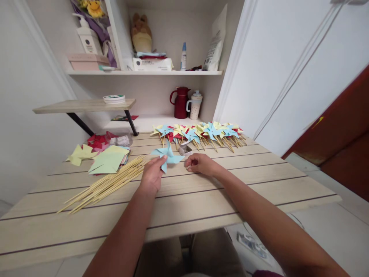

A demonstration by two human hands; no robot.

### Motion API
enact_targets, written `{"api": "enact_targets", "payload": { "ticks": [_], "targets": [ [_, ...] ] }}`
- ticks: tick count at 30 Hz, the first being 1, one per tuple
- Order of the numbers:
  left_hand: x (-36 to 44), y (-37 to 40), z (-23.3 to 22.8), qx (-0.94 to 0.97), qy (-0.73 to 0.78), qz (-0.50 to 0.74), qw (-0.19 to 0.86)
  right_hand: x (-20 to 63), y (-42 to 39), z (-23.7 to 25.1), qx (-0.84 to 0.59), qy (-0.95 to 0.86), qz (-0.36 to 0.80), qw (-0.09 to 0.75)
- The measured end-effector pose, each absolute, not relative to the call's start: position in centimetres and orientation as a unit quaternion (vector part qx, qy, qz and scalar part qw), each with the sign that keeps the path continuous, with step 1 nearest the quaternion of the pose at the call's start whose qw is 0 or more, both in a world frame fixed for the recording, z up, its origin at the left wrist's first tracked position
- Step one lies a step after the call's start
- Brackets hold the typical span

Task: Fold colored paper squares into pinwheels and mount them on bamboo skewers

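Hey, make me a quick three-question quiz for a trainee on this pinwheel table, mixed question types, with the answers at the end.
1. Which hand holds the light blue pinwheel?

2. True or false: the loose wooden sticks lie to the left of the right hand.

3. Where does the group of pinwheels on sticks lie?
A) On the upper shelf
B) On the floor
C) On the far side of the table

Key: 1. The left hand. 2. True. 3. C.
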State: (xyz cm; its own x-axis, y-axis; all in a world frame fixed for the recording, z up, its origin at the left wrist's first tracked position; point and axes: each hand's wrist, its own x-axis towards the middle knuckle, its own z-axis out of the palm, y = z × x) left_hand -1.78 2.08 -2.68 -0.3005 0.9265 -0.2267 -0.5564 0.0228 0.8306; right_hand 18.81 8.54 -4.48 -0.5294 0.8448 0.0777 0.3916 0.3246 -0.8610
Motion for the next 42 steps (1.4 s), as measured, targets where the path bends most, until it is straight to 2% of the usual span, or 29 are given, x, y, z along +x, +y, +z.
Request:
{"api": "enact_targets", "payload": {
  "ticks": [42],
  "targets": [
    [-1.49, 1.89, -2.3, 0.208, 0.465, 0.664, 0.547, 18.49, 8.25, -4.36, -0.398, -0.763, 0.439, 0.26]
  ]
}}
